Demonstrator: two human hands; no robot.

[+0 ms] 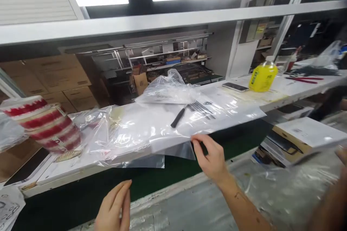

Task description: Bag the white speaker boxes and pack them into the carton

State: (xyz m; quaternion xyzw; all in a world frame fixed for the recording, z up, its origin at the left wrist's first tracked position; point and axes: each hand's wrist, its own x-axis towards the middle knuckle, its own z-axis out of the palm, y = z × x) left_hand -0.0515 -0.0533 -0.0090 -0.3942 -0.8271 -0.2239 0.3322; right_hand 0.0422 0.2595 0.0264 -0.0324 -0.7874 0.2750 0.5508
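Note:
My right hand reaches to the front edge of a stack of clear plastic bags that lies on the white shelf. Its thumb and fingers pinch the edge of the top bag. My left hand hovers low in front of the green belt. Its fingers are stretched out side by side and hold nothing. A black-handled tool rests on the bags just beyond my right hand.
A red-and-white striped roll stands at the shelf's left. Behind the stack lies a crumpled bag, with a phone and a yellow bottle further right. A cardboard box sits right of the belt. Part of another hand shows at the right edge.

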